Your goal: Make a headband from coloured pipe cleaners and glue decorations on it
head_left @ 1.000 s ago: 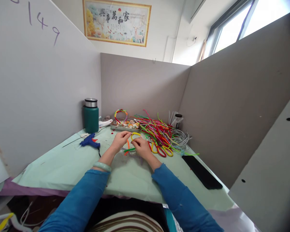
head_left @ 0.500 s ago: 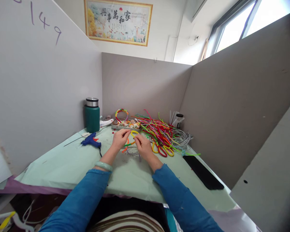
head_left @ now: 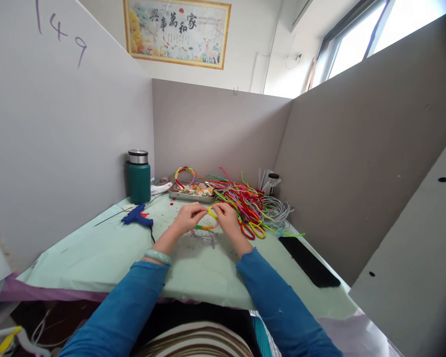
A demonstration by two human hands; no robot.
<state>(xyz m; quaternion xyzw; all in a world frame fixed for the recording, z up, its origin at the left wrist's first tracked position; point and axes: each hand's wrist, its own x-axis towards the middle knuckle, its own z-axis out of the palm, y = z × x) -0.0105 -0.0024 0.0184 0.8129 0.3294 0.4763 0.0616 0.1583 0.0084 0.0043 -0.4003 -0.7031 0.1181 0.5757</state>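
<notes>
Over the middle of the table my left hand (head_left: 189,217) is closed, thumb and fingertips pinching a multicoloured pipe-cleaner ring (head_left: 207,227) near its yellow top. My right hand (head_left: 226,218) pinches the same ring from the other side, fingertips close to the left ones. Yellow, orange and green stretches of the ring show between and below the hands; its right side is partly covered by my right fingers. Just beneath it lies a thin, pale purple strand (head_left: 207,239). A finished-looking multicoloured ring (head_left: 185,174) leans on a metal tray (head_left: 191,197) of small decorations beyond my hands.
A heap of loose pipe cleaners (head_left: 241,201) lies at back right, beside coiled grey wire (head_left: 280,210). To the left are a blue glue gun (head_left: 138,216) and a green bottle (head_left: 139,182). A black phone-like slab (head_left: 309,262) lies along the right edge. Grey partitions enclose the table.
My right hand has moved right and slightly up, and the ring has turned between my fingers. The orange end that hung at its lower left no longer shows. The view has shifted slightly.
</notes>
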